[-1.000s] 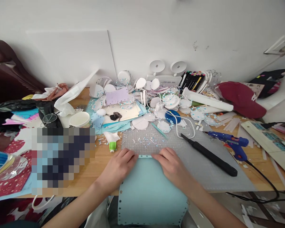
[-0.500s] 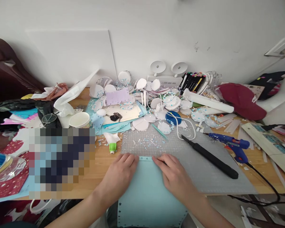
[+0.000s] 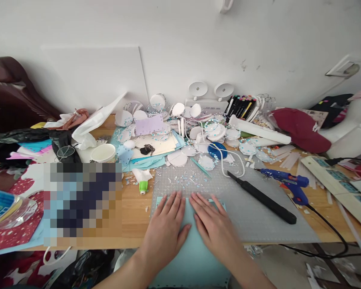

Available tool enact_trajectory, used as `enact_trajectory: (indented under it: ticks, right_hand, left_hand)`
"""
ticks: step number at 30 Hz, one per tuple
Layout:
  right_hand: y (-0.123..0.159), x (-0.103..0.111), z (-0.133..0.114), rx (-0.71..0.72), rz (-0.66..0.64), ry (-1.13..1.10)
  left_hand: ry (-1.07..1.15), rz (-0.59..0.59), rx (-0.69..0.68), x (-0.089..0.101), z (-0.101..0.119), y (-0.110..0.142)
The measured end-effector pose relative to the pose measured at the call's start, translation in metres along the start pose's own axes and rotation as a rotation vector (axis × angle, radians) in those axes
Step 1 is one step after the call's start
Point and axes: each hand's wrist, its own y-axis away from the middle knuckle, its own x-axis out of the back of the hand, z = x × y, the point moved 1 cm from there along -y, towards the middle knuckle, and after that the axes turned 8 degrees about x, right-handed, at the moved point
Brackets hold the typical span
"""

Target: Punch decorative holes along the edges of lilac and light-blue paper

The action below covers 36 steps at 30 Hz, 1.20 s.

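A light blue sheet of paper or foam (image 3: 192, 257) lies over the front of the grey cutting mat (image 3: 243, 216) and hangs past the table edge toward me. Small holes run along its lower border. My left hand (image 3: 169, 224) rests flat on the far left part of the sheet, fingers stretched out. Beside it, my right hand (image 3: 212, 222) presses flat on the far right part, fingers extended too. A narrow strip of the sheet shows between them. Just beyond the fingertips, blue and white paper scraps (image 3: 186, 176) are scattered over the mat.
Right of the sheet lie a black-handled cutter (image 3: 264, 200), a blue glue gun (image 3: 289, 180) and a power strip (image 3: 339, 188). Teal tweezers (image 3: 201, 167), white discs (image 3: 177, 157) and marker pens (image 3: 240, 107) sit farther back. A green-capped tube (image 3: 143, 187) and white bowl (image 3: 103, 153) are left.
Both hands were pinching the far edge of the blue sheet, which showed a strip with cut-outs. Now they have spread flat on it, and that strip is not seen between them.
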Motion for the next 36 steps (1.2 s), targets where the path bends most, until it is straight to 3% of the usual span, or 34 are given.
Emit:
enact_trajectory:
  ticks: [10, 18, 22, 24, 27, 31, 34, 36]
  right_hand:
    - [0.049, 0.007, 0.039, -0.143, 0.001, 0.093]
    - [0.065, 0.004, 0.015, -0.044, 0.040, 0.105]
    - [0.077, 0.012, 0.011, 0.028, 0.055, 0.073]
    - [0.080, 0.021, 0.023, 0.018, 0.139, 0.060]
    - [0.080, 0.038, 0.059, -0.121, 0.316, 0.167]
    - [0.079, 0.049, 0.112, -0.349, 0.239, 0.379]
    - [0.077, 0.045, 0.132, -0.343, 0.124, 0.359]
    - [0.079, 0.044, 0.136, -0.329, 0.118, 0.278]
  left_hand:
    - [-0.123, 0.091, 0.042, 0.003, -0.014, 0.029]
    - [-0.117, 0.101, 0.081, 0.009, -0.014, 0.016]
    - [-0.125, 0.098, 0.118, 0.008, -0.008, 0.008]
    - [-0.133, 0.104, 0.120, 0.006, -0.005, 0.007]
    - [-0.115, 0.067, 0.010, 0.004, -0.002, 0.006]
    - [-0.091, -0.037, -0.080, 0.006, 0.004, 0.004]
    - [-0.113, -0.086, -0.070, 0.005, 0.012, 0.002]
    - [-0.095, -0.112, -0.143, 0.002, 0.019, 0.000]
